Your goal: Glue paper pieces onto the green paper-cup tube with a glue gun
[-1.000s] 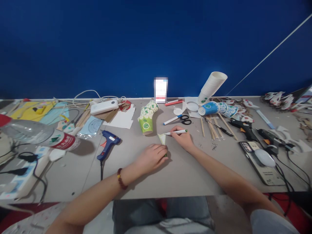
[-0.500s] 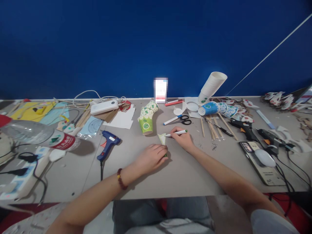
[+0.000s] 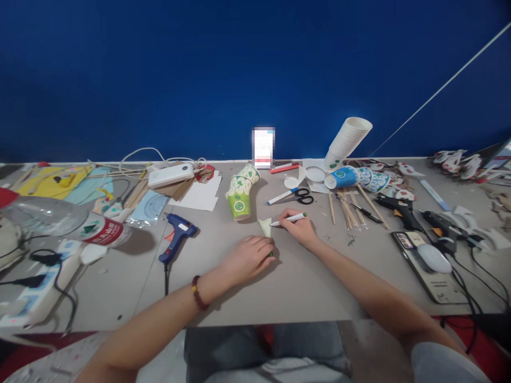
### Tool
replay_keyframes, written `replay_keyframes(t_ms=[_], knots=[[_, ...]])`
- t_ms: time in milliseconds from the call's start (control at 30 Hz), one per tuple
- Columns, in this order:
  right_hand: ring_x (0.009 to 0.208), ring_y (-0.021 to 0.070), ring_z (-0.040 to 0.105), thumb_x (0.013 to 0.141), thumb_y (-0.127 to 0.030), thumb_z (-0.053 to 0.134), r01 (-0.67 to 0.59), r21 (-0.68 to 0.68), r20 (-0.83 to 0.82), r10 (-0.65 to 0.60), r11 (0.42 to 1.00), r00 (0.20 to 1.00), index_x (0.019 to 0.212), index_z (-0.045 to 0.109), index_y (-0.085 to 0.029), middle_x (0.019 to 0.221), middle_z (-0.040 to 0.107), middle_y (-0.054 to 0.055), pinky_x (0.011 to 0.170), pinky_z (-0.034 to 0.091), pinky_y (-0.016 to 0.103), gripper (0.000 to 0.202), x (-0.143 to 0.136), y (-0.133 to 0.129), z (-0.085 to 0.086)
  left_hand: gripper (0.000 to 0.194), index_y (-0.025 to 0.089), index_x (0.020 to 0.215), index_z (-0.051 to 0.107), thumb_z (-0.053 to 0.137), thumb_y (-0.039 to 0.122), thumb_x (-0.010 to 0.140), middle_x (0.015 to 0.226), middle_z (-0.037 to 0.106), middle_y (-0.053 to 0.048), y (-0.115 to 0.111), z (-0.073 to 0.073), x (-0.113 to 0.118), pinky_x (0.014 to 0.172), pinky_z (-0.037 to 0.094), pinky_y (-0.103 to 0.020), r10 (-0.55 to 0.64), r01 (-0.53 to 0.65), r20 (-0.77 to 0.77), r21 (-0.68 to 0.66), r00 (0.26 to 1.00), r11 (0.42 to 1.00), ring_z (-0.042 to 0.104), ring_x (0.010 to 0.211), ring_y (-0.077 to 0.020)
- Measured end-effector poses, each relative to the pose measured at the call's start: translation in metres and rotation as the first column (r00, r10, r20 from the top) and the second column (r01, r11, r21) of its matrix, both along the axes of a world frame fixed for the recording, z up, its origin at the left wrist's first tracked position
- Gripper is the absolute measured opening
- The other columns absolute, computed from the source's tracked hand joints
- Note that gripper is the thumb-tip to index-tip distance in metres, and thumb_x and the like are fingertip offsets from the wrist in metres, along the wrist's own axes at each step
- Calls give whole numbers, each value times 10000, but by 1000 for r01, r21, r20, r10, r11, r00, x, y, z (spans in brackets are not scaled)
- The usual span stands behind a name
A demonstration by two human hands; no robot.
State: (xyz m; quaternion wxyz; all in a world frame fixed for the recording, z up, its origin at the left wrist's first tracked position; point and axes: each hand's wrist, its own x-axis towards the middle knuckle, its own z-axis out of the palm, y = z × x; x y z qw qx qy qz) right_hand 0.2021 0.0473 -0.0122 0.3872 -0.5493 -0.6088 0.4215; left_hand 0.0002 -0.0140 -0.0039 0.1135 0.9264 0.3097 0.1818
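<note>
My right hand [image 3: 298, 227] is closed round a white marker [image 3: 293, 217] with a green end. The marker's tip rests at the right edge of a small pale-green paper piece [image 3: 265, 226] with a pointed corner. My left hand [image 3: 252, 258] lies over the lower part of this paper, its fingers bent and holding it against the table. Something small and green [image 3: 271, 254] shows by the left thumb, mostly hidden. Just beyond the hands are a stack of green patterned paper cups [image 3: 239, 197] lying on its side, scissors [image 3: 300, 197] and a blue-capped marker [image 3: 281, 196].
At left are a blue glue gun [image 3: 176, 238], a plastic bottle [image 3: 64, 218] and a power strip [image 3: 43, 287]. At right lie blue paper cups [image 3: 347, 177], wooden sticks [image 3: 348, 210], more glue guns [image 3: 439, 229] and a phone [image 3: 423, 276] under a white mouse [image 3: 434, 258]. A lit screen [image 3: 263, 148] stands behind.
The marker tip in my right hand has shifted very slightly down along the paper's edge. My left hand and the paper stay in place.
</note>
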Motion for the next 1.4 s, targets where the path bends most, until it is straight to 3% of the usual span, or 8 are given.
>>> replay_keyframes(t_ms=[1033, 1233, 1400], knots=[[557, 140, 549, 612, -209, 564, -110, -80, -113, 101, 991, 989, 560, 608, -193, 544, 608, -16, 541, 445, 242, 70, -1, -4, 4, 224, 170, 1092, 557, 410, 286, 969, 1170, 660, -103, 1, -2, -1, 899, 490, -373, 2, -2, -22, -4, 1000, 1000, 618, 1080, -225], [665, 172, 625, 692, -273, 602, -65, -39, -137, 59, 997, 989, 686, 640, -215, 695, 676, 2, 641, 510, 279, 69, 1, 0, -5, 216, 165, 1073, 560, 419, 287, 965, 1160, 664, -103, 1, -2, -1, 888, 494, -365, -13, 14, -11, 24, 1000, 1000, 619, 1070, -223], [656, 163, 606, 761, -311, 603, -105, 12, -3, 105, 994, 994, 789, 685, -221, 757, 704, 6, 606, 476, 266, 125, 2, 0, -6, 210, 166, 1054, 562, 412, 284, 967, 1151, 663, -102, 2, 0, -1, 882, 494, -362, -23, 23, -17, 27, 1000, 999, 620, 1063, -225]])
